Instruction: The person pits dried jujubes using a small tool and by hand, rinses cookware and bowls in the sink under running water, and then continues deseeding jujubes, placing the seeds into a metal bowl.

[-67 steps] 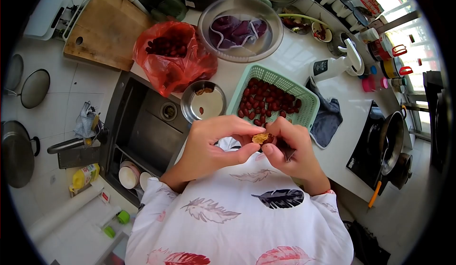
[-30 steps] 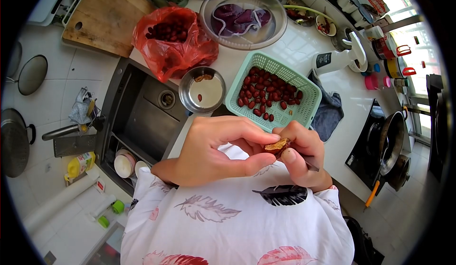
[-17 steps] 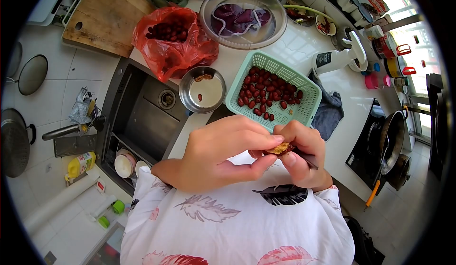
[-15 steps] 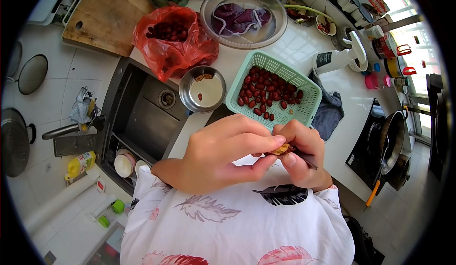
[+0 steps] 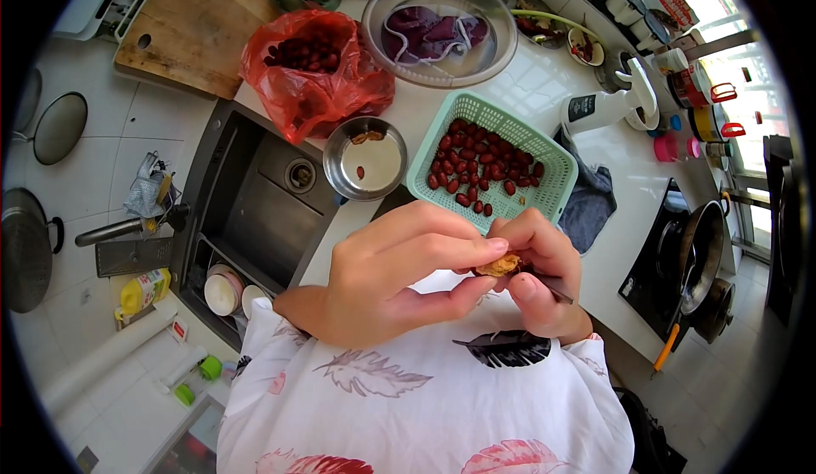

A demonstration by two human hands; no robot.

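In front of my shirt, both hands meet at a split red date (image 5: 499, 265) with its yellow-brown flesh showing. My left hand (image 5: 399, 274) pinches it between thumb and fingertips. My right hand (image 5: 546, 274) is closed round a thin, dark, knife-like tool (image 5: 554, 286), mostly hidden by the fingers, and its tips touch the date. Just beyond the hands stands a green plastic basket (image 5: 425, 147) of whole red dates. Left of it, a steel bowl (image 5: 340, 176) holds a few opened pieces and one small red date.
A red plastic bag (image 5: 365, 91) of dates sits behind the bowl. Behind the basket is a basin (image 5: 503, 49) with purple cloth in water. The sink (image 5: 255, 210) lies left; a spray bottle (image 5: 599, 108), dark cloth (image 5: 592, 210) and stove with a pan (image 5: 705, 244) are right.
My fingers have shifted slightly on the date, and more of its yellow-brown flesh shows between them. The basket, bowl and bag stay where they were.
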